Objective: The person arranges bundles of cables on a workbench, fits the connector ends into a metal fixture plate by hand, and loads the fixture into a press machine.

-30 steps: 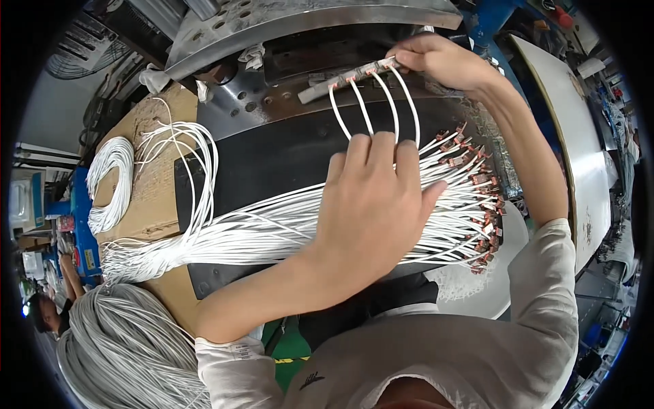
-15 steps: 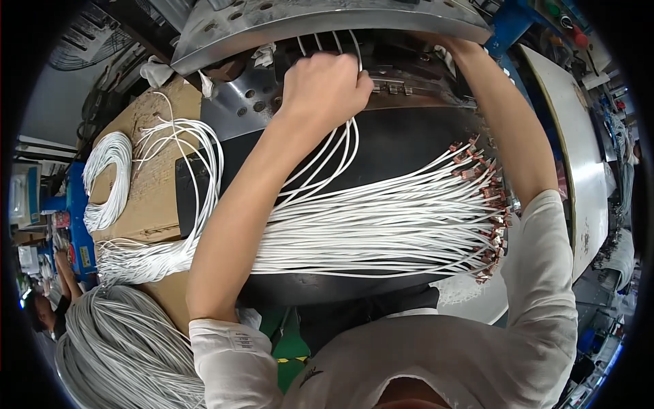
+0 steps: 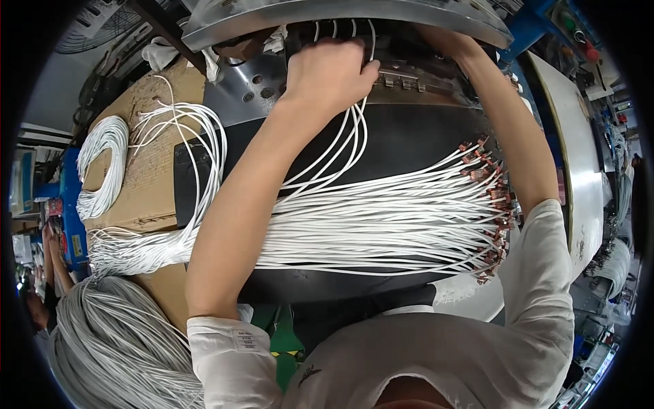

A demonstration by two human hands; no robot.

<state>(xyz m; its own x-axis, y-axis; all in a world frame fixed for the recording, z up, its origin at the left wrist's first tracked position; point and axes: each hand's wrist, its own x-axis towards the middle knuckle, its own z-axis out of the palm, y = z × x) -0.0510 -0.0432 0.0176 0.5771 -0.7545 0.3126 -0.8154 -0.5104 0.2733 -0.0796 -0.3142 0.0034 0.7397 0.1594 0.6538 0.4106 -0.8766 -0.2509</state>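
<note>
Beneath the machine's metal upper plate, my left hand [image 3: 329, 73] is closed round several white cables [image 3: 354, 140]. Their upper ends rise past its knuckles towards the plate, and the rest curve down to the table. My right hand [image 3: 444, 41] reaches under the plate's right side; its fingers are hidden there. Between the hands lies a dark metal mould [image 3: 436, 87] with small metal pieces along its edge. In front of me spreads a large bundle of white cables [image 3: 368, 228], with copper-coloured connectors [image 3: 501, 204] at its right end.
The metal plate [image 3: 340, 26] overhangs both hands. Left are a coiled white cable bundle [image 3: 112, 167] on brown cardboard [image 3: 153, 180] and a big grey cable heap [image 3: 119, 344]. A white table [image 3: 572, 163] stands right. Another person's arm [image 3: 58, 255] shows far left.
The whole view has shifted slightly, moving the machine up and right in the picture. My left hand still grips the cables, and my right hand stays under the plate.
</note>
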